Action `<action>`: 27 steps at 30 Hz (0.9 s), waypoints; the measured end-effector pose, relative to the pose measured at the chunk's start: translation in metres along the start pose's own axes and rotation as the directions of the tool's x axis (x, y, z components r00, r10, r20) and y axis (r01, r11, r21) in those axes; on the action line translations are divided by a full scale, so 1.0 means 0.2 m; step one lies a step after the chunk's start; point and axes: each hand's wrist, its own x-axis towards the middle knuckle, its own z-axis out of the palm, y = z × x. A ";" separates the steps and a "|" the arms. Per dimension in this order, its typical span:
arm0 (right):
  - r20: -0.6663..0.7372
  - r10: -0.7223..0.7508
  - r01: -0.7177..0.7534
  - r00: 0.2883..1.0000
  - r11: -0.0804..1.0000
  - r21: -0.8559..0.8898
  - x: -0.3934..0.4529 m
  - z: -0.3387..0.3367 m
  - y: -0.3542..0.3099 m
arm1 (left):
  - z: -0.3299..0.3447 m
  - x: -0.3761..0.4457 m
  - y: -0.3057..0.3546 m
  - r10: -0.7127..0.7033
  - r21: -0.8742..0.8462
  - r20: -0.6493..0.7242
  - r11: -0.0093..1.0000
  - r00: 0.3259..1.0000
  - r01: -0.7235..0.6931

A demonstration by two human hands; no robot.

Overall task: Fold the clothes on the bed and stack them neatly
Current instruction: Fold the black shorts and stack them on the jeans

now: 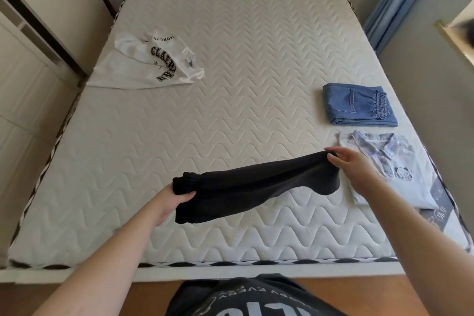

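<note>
Clothes lie spread over the bare quilted mattress of the bed [230,84], and one piece, a black garment [254,187], is held up above the mattress near its front edge, a little right of the middle. It is folded into a long band that slopes up from left to right and sags between the two grips. The left hand [171,200] grasps the gathered, bunched end at the lower left, thumb on top and fingers curled under the cloth. The right hand [351,164] pinches the upper right end between thumb and fingertips. Just beyond the right hand, by the right edge of the bed, a folded pale striped shirt [392,169] with a small printed figure lies flat. Behind it, also near the right edge, sits a folded pair of blue jeans [359,108]. Well apart from these, toward the left edge, a white T-shirt [151,64] with dark lettering lies crumpled and unfolded.
</note>
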 end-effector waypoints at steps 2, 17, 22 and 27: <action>-0.032 0.018 -0.020 0.999 0.998 -0.067 0.00 0.10 0.00 | -0.06 0.01 -0.09 -0.036 -0.010 0.007 0.999 0.999 0.036; 0.016 0.184 -0.171 0.983 0.938 -0.301 0.50 1.18 0.16 | -0.58 0.22 -0.72 -0.397 -0.147 -0.160 0.915 0.904 0.376; 0.096 0.151 -0.109 0.984 0.931 -0.349 0.83 1.66 0.18 | -0.83 0.48 -0.89 -0.346 -0.015 -0.256 0.935 0.903 0.354; 0.155 0.090 -0.017 0.984 0.907 -0.420 1.19 2.01 0.25 | -1.07 0.79 -0.98 -0.291 -0.065 -0.378 0.955 0.879 0.288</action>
